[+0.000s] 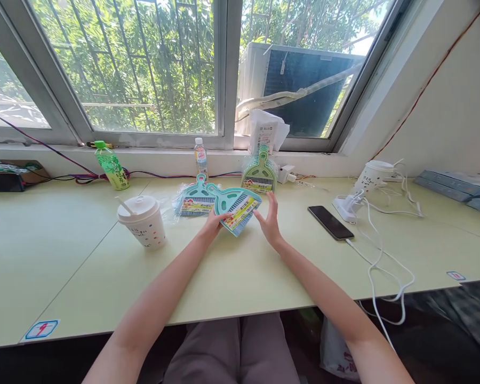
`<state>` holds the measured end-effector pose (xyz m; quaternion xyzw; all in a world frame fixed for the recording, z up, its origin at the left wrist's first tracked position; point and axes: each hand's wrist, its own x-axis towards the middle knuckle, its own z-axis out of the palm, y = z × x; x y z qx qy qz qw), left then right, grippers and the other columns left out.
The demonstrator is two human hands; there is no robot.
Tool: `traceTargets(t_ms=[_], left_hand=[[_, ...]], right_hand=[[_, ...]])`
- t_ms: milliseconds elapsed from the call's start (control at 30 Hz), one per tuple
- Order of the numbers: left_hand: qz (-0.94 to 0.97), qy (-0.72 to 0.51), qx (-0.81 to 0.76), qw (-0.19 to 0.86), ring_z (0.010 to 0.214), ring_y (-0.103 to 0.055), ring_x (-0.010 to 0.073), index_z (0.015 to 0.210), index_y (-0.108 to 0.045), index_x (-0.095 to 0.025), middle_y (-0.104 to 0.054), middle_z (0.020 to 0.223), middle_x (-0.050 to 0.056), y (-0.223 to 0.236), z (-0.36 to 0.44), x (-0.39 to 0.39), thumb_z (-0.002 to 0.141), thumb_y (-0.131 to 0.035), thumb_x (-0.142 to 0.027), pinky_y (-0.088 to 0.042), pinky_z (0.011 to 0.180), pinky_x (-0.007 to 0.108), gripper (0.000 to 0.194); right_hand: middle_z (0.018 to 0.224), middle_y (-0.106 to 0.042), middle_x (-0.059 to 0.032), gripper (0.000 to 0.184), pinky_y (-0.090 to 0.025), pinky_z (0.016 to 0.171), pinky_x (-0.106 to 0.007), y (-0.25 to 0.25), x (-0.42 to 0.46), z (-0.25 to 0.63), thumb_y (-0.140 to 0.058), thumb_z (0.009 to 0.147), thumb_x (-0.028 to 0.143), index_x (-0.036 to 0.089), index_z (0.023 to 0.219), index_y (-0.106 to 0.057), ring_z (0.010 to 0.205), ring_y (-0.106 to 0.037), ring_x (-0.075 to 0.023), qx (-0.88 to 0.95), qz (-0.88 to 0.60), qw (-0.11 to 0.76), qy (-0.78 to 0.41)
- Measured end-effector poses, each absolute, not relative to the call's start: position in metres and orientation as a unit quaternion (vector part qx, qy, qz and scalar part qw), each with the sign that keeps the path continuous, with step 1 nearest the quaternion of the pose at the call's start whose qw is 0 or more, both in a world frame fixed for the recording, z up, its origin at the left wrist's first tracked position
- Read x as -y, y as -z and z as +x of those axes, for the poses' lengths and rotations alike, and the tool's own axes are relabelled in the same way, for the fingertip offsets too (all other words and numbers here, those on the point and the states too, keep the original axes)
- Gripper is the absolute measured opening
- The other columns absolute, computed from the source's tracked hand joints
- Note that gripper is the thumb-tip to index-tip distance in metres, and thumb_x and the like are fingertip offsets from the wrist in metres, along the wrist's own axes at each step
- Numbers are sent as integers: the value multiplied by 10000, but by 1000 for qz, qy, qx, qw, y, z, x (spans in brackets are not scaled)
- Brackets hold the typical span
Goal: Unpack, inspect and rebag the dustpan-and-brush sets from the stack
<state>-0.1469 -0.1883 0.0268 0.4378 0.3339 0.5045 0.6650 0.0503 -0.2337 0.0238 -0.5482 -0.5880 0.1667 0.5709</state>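
Note:
A teal mini dustpan and brush set (237,209) with a yellow label is tilted above the table, held at its lower left edge by my left hand (213,224). My right hand (270,220) is beside its right corner, thumb near the edge and fingers apart; whether the thumb touches I cannot tell. Behind to the left lies a stack of similar teal dustpan sets (198,200) on clear plastic wrapping. Green dustpan sets (260,173) stand in a bundle by the window sill, behind my right hand.
A lidded paper cup (143,224) stands left of my hands. Behind are a green-capped bottle (112,166) and a clear bottle (200,156). To the right lie a phone (330,222), a white power strip (346,207) with cables, another cup (372,177) and flat boxes (460,186).

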Motion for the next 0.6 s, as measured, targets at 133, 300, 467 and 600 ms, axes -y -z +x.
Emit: traceTargets(t_ms=[133, 300, 467, 600], left_hand=[[461, -508, -319, 654, 960, -660, 230, 1173, -533, -216, -678, 1045, 70, -33, -144, 194, 574, -805, -207, -542, 833, 345, 658], [525, -476, -330, 623, 1015, -636, 256, 1200, -532, -229, -654, 1132, 88, -39, -140, 199, 624, -799, -328, -518, 855, 371, 643], [630, -526, -474, 319, 1206, -515, 294, 1260, -541, -217, -592, 1249, 131, -49, -166, 186, 913, -428, -388, -387, 1020, 458, 403], [628, -495, -599, -27, 1406, -245, 322, 1424, -368, -171, -354, 1491, 168, -48, -204, 175, 870, -454, -215, -159, 1134, 507, 563]], right_hand=[[1273, -599, -91, 550, -501, 965, -419, -18, 229, 43, -678, 745, 475, 258, 1220, -504, 1175, -586, -246, 461, -458, 596, -472], [936, -723, -47, 372, -587, 796, -353, -12, 223, 47, -792, 640, 321, 204, 925, -582, 836, -705, -199, 393, -412, 610, -551], [874, -728, -31, 357, -600, 739, -327, -17, 221, 63, -783, 638, 261, 189, 933, -595, 778, -704, -180, 384, -413, 637, -525], [862, -725, -28, 336, -600, 755, -340, -12, 217, 74, -774, 646, 249, 195, 919, -587, 762, -705, -182, 365, -431, 648, -511]])
